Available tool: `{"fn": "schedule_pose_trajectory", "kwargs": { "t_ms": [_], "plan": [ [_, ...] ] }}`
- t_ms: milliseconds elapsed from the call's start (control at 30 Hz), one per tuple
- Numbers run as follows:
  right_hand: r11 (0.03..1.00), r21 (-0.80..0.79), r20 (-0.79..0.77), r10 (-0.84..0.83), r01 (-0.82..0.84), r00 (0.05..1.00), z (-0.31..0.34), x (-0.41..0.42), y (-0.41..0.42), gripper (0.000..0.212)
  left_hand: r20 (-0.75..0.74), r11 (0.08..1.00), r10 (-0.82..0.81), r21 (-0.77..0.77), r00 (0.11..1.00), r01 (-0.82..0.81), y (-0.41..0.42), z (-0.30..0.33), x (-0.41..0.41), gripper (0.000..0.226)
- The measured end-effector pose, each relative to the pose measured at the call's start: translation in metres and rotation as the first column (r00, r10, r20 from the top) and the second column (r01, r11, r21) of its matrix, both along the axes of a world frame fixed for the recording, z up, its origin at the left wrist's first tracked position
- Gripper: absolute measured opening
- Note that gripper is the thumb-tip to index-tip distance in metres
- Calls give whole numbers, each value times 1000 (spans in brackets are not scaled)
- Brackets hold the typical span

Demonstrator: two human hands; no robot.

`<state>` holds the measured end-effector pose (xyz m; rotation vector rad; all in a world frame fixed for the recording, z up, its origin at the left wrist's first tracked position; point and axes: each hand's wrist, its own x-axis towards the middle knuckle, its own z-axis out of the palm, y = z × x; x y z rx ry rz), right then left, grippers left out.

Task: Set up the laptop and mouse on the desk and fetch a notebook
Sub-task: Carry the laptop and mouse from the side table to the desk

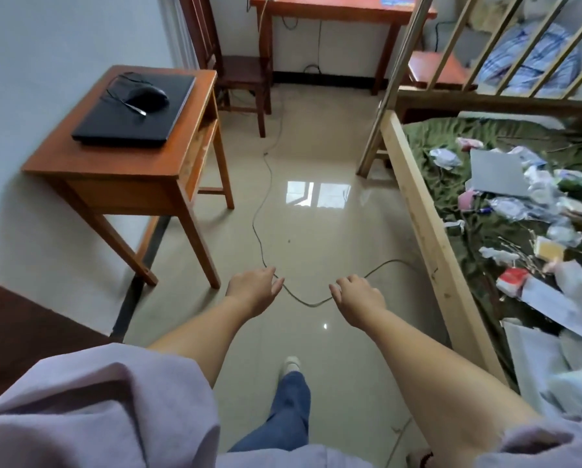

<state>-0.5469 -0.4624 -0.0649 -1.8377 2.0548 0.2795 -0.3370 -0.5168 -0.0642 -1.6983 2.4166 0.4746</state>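
Mouse (146, 97) on shut laptop (135, 109) — desk (114, 170) | hands (254, 292) empty

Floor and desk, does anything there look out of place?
Yes. A loose cable snakes across the floor in the walking path, and the mouse sits on the closed laptop, not on the desk.

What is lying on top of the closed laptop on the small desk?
A black mouse rests on the closed laptop, with its thin cable looped beside it on the lid. The lid under the mouse is hidden.
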Motion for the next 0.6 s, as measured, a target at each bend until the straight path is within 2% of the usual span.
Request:
{"fn": "schedule_pose_trajectory", "kwargs": {
  "t_ms": [200,333,400,467,600],
  "plan": [
    [995,55,57,-92,89,994,13,-49,-132,44,-8,993,32,111,999,-31,-131,11,-50,41],
    [995,86,52,-58,53,997,13,-71,-213,45,-28,991,58,119,998,-55,-202,16,-72,42],
    [995,98,44,-5,0,999,10,-74,-260,44,-18,987,106,127,994,-103,-235,13,-72,43],
    [986,117,25,117,-119,993,6,-73,-312,41,-18,971,191,152,981,-186,-270,8,-67,45],
    [949,112,49,291,-295,956,-1,-61,-417,40,-34,897,411,190,911,-398,-331,-1,-47,46]
  ]
}}
